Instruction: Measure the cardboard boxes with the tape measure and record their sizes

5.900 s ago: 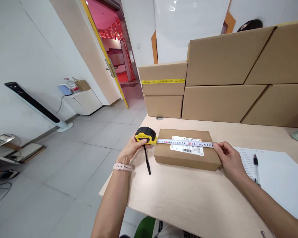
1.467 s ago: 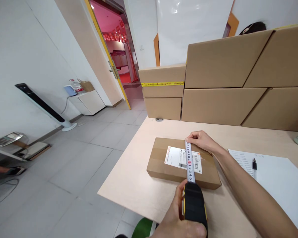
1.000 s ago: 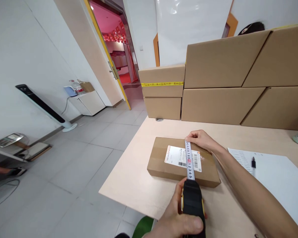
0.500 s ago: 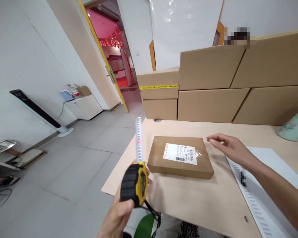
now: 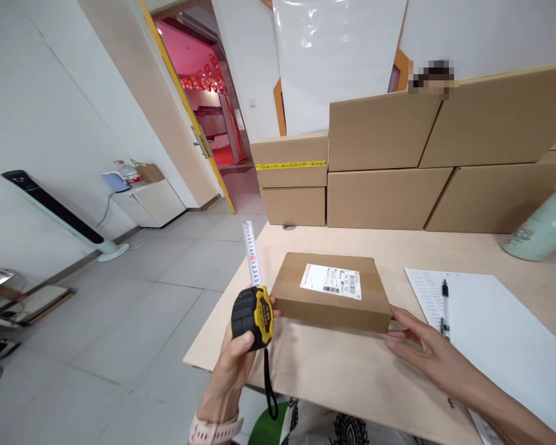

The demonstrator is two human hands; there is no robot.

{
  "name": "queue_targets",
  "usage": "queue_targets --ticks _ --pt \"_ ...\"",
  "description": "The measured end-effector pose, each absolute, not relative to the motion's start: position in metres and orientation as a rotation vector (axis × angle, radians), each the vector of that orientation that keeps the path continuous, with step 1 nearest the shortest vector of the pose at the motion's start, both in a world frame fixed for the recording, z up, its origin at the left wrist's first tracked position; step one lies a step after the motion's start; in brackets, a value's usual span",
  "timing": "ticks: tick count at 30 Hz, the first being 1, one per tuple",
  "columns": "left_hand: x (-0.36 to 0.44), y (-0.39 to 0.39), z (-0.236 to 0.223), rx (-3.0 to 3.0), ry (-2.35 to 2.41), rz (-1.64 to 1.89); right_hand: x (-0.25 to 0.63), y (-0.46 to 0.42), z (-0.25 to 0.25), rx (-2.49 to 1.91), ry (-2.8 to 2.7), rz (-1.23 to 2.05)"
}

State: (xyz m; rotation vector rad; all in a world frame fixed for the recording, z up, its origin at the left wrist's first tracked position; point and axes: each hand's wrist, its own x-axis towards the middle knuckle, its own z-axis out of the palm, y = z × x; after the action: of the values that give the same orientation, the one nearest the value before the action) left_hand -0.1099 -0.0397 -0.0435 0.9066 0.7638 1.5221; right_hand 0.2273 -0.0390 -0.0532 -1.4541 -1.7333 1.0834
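Note:
My left hand [image 5: 234,355] is closed around a black and yellow tape measure [image 5: 252,318], whose white blade [image 5: 251,253] sticks up and away from me. A black wrist strap [image 5: 269,386] hangs from the case. Behind the case, fingertips of that hand reach the left side of a flat cardboard box [image 5: 287,290] with a white shipping label [image 5: 331,282]. At the box's front right corner, my right hand [image 5: 426,346] has its fingers bent against the cardboard. Their exact contact under the corner is partly hidden.
A sheet of paper [image 5: 500,334] with a pen [image 5: 445,300] lies right of the box on the table [image 5: 352,383]. Large stacked cartons [image 5: 384,139] wall off the table's back. A green tumbler [image 5: 537,228] stands at right. A person's head [image 5: 430,79] shows above the cartons.
My right hand has come down from beside the box's back right corner to its front right corner. The tape measure has turned slightly, and the view has shifted, showing more of the paper.

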Motion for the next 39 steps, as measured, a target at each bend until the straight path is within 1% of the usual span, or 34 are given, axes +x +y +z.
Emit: queue_targets --ticks 4,8,15,22,28,31,35,37,39 --pt "-0.105 -0.031 -0.012 0.97 0.694 1.599 0.23 -0.026 -0.031 -1.523 -1.681 0.955" --pt "-0.098 -0.022 0.005 0.978 0.69 1.625 0.233 -0.01 -0.031 -1.556 -1.677 0.806" --pt "-0.099 -0.004 0.005 0.968 0.642 1.589 0.236 0.025 -0.028 -1.572 -1.821 0.579" --pt "-0.092 0.022 0.003 0.934 0.611 1.55 0.24 0.061 -0.033 -1.47 -2.007 0.314" --pt "-0.089 0.031 -0.003 0.865 0.64 1.55 0.243 0.066 -0.035 -1.294 -2.201 0.056" --pt "-0.089 0.028 0.004 0.884 0.653 1.583 0.242 0.066 -0.021 -1.319 -2.186 0.027" --pt "-0.087 0.004 0.02 0.908 0.612 1.564 0.239 0.072 -0.003 -1.494 -2.019 0.159" --pt "-0.082 -0.014 0.026 0.876 0.5 1.444 0.238 0.076 -0.001 -1.523 -1.964 0.225" --pt "-0.076 -0.029 0.032 0.821 0.385 1.228 0.239 0.081 -0.002 -1.509 -1.946 0.254"
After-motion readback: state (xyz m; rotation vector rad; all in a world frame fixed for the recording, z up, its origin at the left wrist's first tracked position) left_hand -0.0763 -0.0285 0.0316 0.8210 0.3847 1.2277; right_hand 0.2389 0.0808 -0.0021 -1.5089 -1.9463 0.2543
